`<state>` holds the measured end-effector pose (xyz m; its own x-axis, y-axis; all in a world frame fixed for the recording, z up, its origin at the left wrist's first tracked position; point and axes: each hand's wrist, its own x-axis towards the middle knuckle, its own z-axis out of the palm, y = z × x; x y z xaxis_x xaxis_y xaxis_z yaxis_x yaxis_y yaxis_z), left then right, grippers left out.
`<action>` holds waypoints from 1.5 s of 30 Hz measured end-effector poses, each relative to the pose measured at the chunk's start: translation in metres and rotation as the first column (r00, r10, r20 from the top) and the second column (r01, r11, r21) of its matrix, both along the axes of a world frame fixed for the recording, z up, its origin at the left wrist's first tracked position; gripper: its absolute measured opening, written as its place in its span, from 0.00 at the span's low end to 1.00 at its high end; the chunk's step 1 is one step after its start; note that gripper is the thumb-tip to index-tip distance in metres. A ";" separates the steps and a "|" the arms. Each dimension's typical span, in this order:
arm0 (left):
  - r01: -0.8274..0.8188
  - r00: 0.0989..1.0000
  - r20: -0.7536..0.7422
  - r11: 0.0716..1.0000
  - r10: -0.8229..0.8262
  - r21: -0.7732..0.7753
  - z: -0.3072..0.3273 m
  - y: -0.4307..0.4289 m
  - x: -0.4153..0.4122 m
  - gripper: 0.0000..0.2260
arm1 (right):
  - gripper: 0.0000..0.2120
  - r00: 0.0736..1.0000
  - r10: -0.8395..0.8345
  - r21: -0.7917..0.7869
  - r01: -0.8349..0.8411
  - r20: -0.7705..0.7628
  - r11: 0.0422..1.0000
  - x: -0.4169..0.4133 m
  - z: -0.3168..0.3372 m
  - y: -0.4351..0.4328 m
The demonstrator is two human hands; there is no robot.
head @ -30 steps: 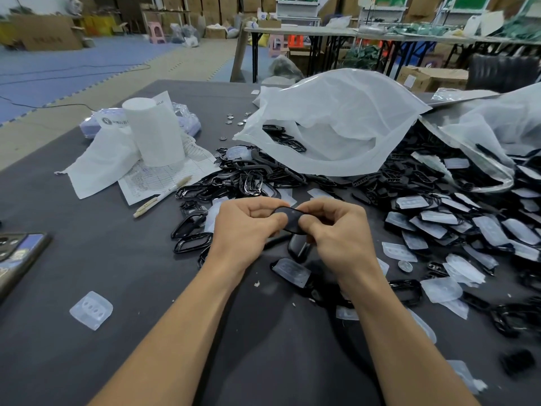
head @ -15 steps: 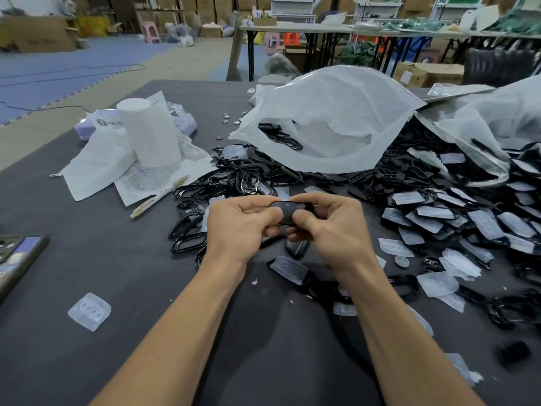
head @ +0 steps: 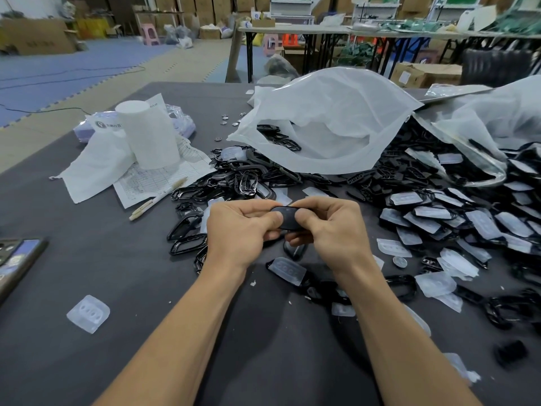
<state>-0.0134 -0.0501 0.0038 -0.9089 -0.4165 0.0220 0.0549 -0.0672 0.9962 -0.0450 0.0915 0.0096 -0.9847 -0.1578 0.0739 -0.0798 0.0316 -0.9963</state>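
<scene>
A small black oval shell (head: pixel 286 215) is held above the dark table (head: pixel 87 273) between both hands. My left hand (head: pixel 238 232) grips its left end with the thumb pressed on top. My right hand (head: pixel 328 228) grips its right end, thumb on top as well. Most of the shell is hidden by my fingers. Below the hands lie another black shell (head: pixel 294 249) and a translucent button pad (head: pixel 287 270) on a black frame.
Black frames (head: pixel 187 230) lie left of my hands, with a heap of black parts and clear pads (head: pixel 433 218) to the right. A white bag (head: pixel 330 121) lies behind. A paper roll (head: pixel 149 133), pen (head: pixel 158 197), phone (head: pixel 17 259) and loose pad (head: pixel 87 313) are on the left.
Both hands stay on the black shell and have turned it slightly, with the thumbs shifting over its top. The view has dipped a little.
</scene>
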 end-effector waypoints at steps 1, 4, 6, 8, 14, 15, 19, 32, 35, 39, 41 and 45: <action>-0.003 1.000 0.002 1.000 0.003 -0.003 0.000 0.000 0.000 0.16 | 0.15 1.000 -0.010 0.010 0.010 -0.007 1.000 -0.001 -0.001 0.000; -0.009 1.000 0.012 1.000 0.009 0.000 -0.001 0.003 -0.001 0.19 | 0.14 1.000 -0.018 0.029 0.018 0.000 0.999 -0.001 -0.001 0.002; -0.009 1.000 0.021 1.000 0.009 0.011 -0.002 0.004 -0.001 0.19 | 0.14 0.999 -0.044 0.085 0.046 -0.026 0.995 0.002 -0.002 0.002; -0.010 0.999 0.035 0.999 0.009 0.038 -0.003 0.004 -0.001 0.18 | 0.11 0.977 -0.072 0.293 0.129 -0.199 0.947 0.009 0.001 0.002; 0.008 0.993 0.119 0.995 -0.019 0.096 -0.003 0.005 0.003 0.15 | 0.21 0.922 0.119 0.675 0.177 -0.369 0.716 0.026 0.008 0.001; 0.019 0.993 0.111 0.998 -0.026 0.067 -0.003 0.008 0.003 0.15 | 0.21 0.917 0.112 0.685 0.200 -0.382 0.700 0.025 0.010 0.005; -0.054 0.997 0.038 0.983 0.062 -0.177 -0.007 0.010 0.003 0.07 | 0.17 0.942 0.048 0.706 0.216 -0.333 0.675 0.008 0.022 0.038; -0.103 0.973 0.039 0.585 0.226 -0.805 -0.020 -0.002 -0.002 0.20 | 0.15 0.972 -0.020 0.830 0.211 -0.235 0.517 -0.073 0.034 0.054; -0.084 0.971 0.056 0.546 0.234 -0.833 -0.021 -0.005 -0.003 0.22 | 0.09 0.985 0.020 0.821 0.134 -0.174 0.554 -0.080 0.019 0.024; -0.064 0.966 0.084 0.545 0.243 -0.836 -0.022 -0.011 -0.005 0.27 | 0.11 0.968 0.047 0.907 0.214 -0.247 0.362 -0.082 0.003 0.005; -0.050 0.969 0.087 0.532 0.230 -0.845 -0.023 -0.010 -0.007 0.28 | 0.09 0.954 0.036 0.903 0.268 -0.297 0.335 -0.081 -0.001 0.003; -0.077 0.979 0.034 0.525 0.199 -0.848 -0.025 -0.006 -0.006 0.23 | 0.08 0.956 -0.070 0.864 0.287 -0.284 0.414 -0.075 0.002 0.005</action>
<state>-0.0197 -0.0561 -0.0210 -0.8621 -0.3816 0.3333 -0.1274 0.7999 0.5864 -0.1197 0.0966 0.0117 -0.9827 -0.0635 0.1742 -0.1242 0.9229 -0.3644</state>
